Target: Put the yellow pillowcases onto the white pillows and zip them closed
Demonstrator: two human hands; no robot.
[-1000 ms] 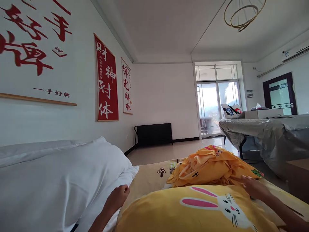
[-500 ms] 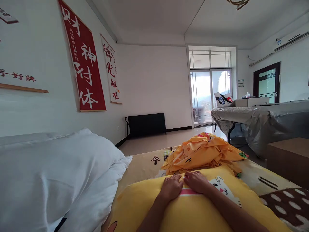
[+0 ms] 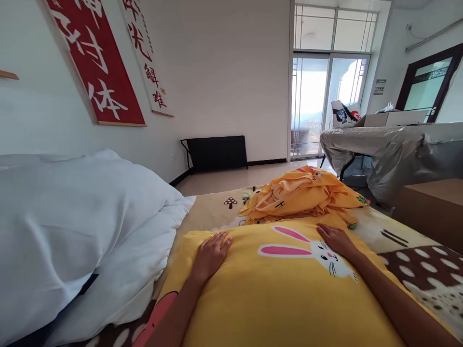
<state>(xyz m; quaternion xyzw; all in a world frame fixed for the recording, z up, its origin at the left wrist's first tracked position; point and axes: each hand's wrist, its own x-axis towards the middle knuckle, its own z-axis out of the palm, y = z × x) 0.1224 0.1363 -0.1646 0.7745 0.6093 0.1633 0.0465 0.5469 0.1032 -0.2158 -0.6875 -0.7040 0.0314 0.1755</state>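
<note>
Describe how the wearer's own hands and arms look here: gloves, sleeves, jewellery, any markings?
The left hand and right hand are bare, with no gloves. The left forearm and right forearm are uncovered as far as they show, with no sleeve in view. No watch, bracelet or ring is visible, and I can make out no markings.

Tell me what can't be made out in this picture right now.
All in the head view:
Left hand, right hand: palms face down, hidden by the hands' backs.
Yellow pillow: near end cut off by bottom edge.
Orange cloth: inner layers hidden by its own folds.
Red scroll: upper part cut off by top edge.
Brown box: right side cut off by right edge.
Wall notice: print too small to read.
</note>
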